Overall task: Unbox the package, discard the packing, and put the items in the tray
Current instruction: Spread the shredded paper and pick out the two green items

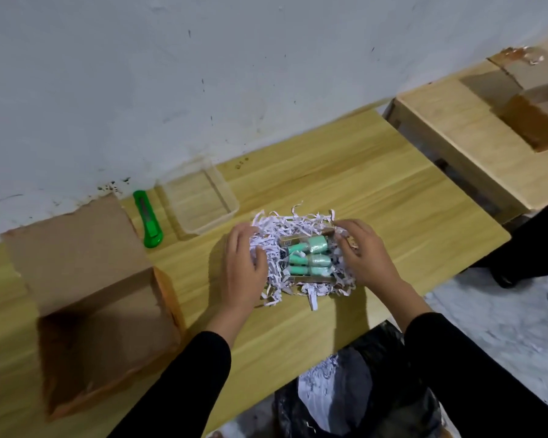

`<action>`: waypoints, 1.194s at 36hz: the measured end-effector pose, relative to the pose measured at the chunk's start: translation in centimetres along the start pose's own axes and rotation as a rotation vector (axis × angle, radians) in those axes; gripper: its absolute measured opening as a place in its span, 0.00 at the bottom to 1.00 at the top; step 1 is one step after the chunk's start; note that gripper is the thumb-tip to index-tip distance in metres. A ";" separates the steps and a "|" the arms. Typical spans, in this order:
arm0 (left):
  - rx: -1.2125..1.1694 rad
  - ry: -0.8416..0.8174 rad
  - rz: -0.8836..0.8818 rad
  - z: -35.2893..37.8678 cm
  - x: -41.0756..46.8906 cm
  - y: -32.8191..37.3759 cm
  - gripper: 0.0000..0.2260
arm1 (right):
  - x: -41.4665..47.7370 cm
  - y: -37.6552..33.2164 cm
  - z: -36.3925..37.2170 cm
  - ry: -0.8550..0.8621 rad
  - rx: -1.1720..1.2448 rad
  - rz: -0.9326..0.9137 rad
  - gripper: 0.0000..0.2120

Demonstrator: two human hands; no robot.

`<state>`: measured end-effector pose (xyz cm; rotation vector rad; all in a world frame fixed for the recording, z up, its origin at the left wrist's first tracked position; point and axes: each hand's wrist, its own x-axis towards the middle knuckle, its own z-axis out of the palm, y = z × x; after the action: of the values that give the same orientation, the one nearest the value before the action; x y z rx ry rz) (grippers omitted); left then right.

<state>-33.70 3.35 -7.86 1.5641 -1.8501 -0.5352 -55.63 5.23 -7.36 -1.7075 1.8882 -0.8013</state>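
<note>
A heap of white shredded paper lies on the wooden table. In its middle sits a clear pack of mint-green items with gold edges. My left hand cups the left side of the shreds, fingers curled into them. My right hand presses the right side of the heap, fingertips at the pack's right edge. An empty clear plastic tray stands behind the heap, near the wall. The opened cardboard box stands at the left, its inside dark.
A green utility knife lies between the box and the tray. A black bag holding shredded paper hangs below the table's front edge. A second table at the right carries another open cardboard box.
</note>
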 end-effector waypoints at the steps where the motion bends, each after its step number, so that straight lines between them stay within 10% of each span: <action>1: -0.034 -0.020 0.035 0.0 -0.2 0.7 0.15 | -0.1 -0.4 0.2 -0.003 0.037 -0.017 0.16; 9: 0.122 -0.528 0.234 2.4 -0.6 -1.0 0.31 | -0.5 0.1 2.3 -0.333 -0.117 -0.142 0.33; 21: 0.451 -0.554 0.223 1.4 -1.6 -4.9 0.40 | -2.9 4.9 -1.0 -0.455 -0.389 -0.087 0.49; 34: 0.438 -0.523 0.225 1.7 -2.1 -4.8 0.40 | -2.4 -0.8 -1.1 -0.239 -0.233 -0.360 0.20; 43: 0.429 -0.482 0.207 2.0 -2.4 -4.5 0.42 | -1.9 -1.5 1.6 -0.316 -0.328 -0.283 0.29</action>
<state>-31.71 4.51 -12.85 1.5705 -2.5996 -0.4681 -53.23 6.83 -7.55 -2.1885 1.6484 -0.2965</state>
